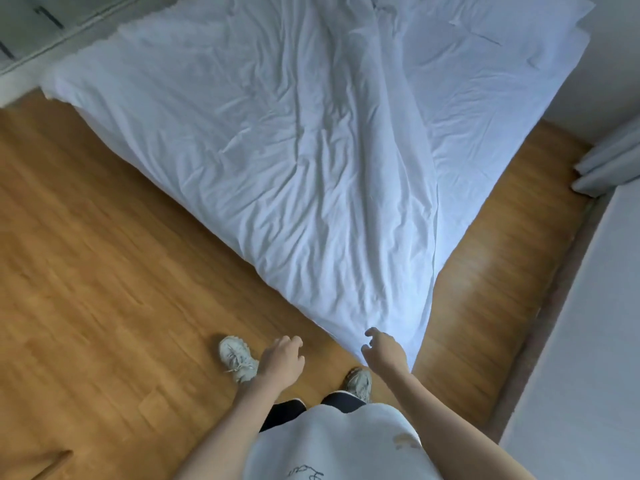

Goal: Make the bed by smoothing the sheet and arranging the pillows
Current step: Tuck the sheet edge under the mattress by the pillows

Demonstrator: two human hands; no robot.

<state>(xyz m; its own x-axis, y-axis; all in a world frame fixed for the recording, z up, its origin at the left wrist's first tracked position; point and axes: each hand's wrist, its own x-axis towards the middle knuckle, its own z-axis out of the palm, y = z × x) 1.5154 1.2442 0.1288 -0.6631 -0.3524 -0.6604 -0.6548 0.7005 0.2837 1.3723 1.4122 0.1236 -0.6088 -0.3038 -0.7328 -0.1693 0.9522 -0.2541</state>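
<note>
**Take the sheet by its near corner**

You stand at the near corner of the bed (104, 109), both hands empty. Your right hand (384, 351) hovers just beside the corner of the sheet (277, 150), its fingers (372, 332) loosely spread and curled, gripping nothing. Your left hand (282, 356) hangs over the floor (86, 271), fingers loosely curled, well clear of the cloth.

The sheet covers the bed, creased all over, with a long ridge running from the far side toward your corner. It looks light, soft and limp, so it will likely bunch if pushed. Pinch the hem at the corner and pull it taut. The pillows (502, 39) lie at the far right.
</note>
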